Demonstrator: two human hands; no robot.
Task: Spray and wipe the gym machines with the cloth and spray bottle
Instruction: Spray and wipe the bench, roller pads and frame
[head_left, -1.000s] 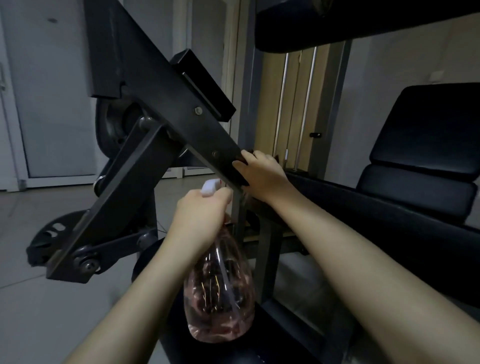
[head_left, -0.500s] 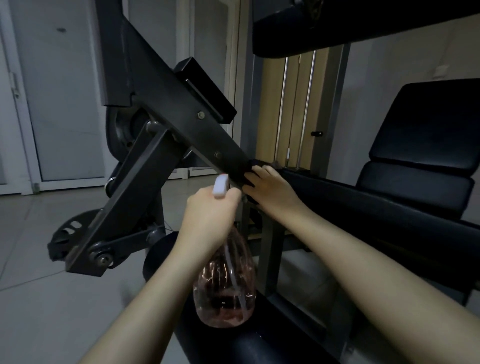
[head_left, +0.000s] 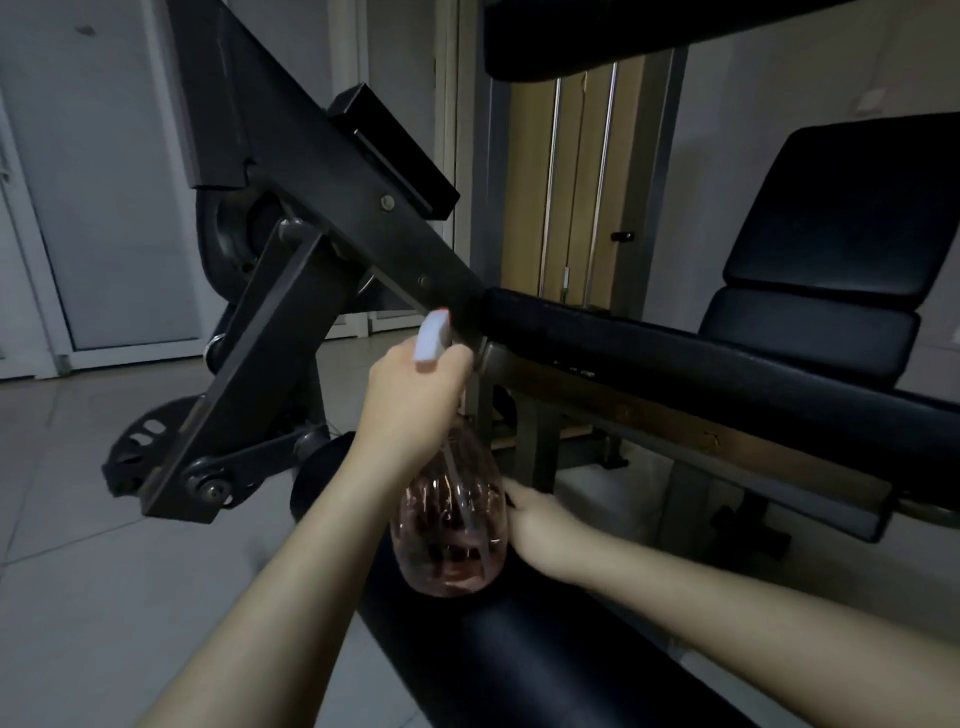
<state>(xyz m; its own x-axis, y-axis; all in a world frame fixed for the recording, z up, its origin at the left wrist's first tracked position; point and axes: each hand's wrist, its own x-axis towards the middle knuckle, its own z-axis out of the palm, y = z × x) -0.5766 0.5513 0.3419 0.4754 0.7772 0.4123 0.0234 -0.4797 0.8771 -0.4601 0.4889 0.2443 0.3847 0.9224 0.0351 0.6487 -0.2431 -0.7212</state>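
Note:
My left hand (head_left: 410, 405) grips the neck of a clear pink spray bottle (head_left: 449, 525), and its white nozzle (head_left: 431, 338) points up at the black slanted arm of the gym machine (head_left: 332, 171). My right hand (head_left: 545, 530) is low, resting on the black roller pad (head_left: 519, 649) just right of the bottle. Its fingertips are hidden behind the bottle. No cloth shows clearly; something dark lies under the right fingers, but I cannot tell what it is.
A long black bench pad (head_left: 649, 343) runs right from the arm's joint, with an upright backrest (head_left: 857, 208) behind it. A linkage and perforated plate (head_left: 140, 441) hang at the lower left over the tiled floor (head_left: 78, 571). A pale door (head_left: 104, 182) stands at the left.
My right hand has left the joint of the slanted arm and dropped down to the roller pad beside the bottle. The left hand with the bottle has stayed roughly in place.

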